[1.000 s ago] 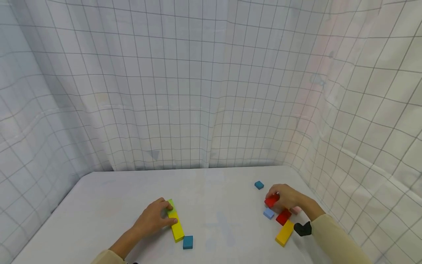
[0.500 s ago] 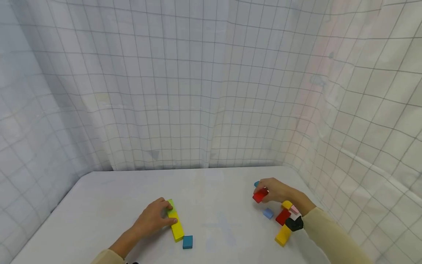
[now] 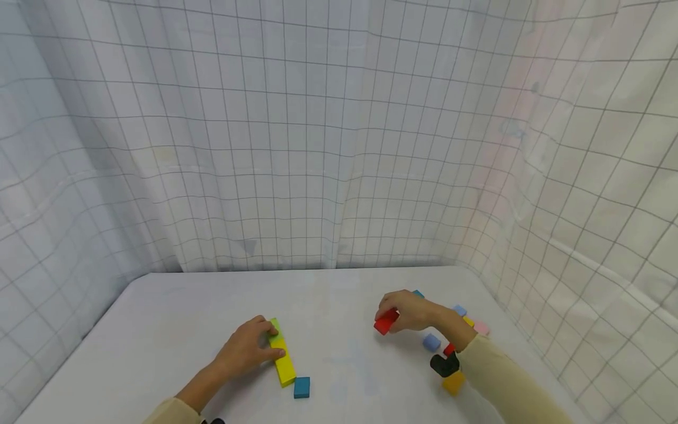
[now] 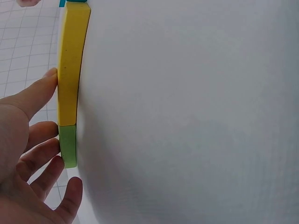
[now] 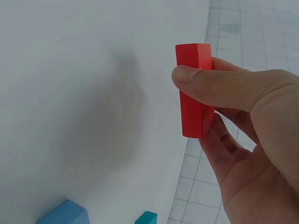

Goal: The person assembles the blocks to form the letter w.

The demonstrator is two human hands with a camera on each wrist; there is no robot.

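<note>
My right hand [image 3: 410, 311] pinches a red block [image 3: 385, 324] between thumb and fingers. In the right wrist view this red block [image 5: 190, 112] is apart from the white tabletop, its shadow off to the left. My left hand [image 3: 246, 350] rests its fingertips along a row of blocks. Its thumb touches the long yellow block [image 4: 70, 65], and other fingertips lie against the small green block [image 4: 68, 147]. The yellow and green blocks stand end to end. A teal block [image 3: 302, 387] sits by the yellow block's near end.
Right of the right hand lie a light blue block [image 3: 431, 342], another light blue one [image 3: 459, 310], a pink block [image 3: 481, 328] and an orange-yellow block [image 3: 452, 384]. The forearm partly covers a second red block [image 3: 449, 349]. A gridded curtain [image 3: 296, 176] surrounds the table.
My right hand has carried the red block leftward from the right-hand group, lifting it away from the other blocks. My left hand stays on the yellow and green blocks.
</note>
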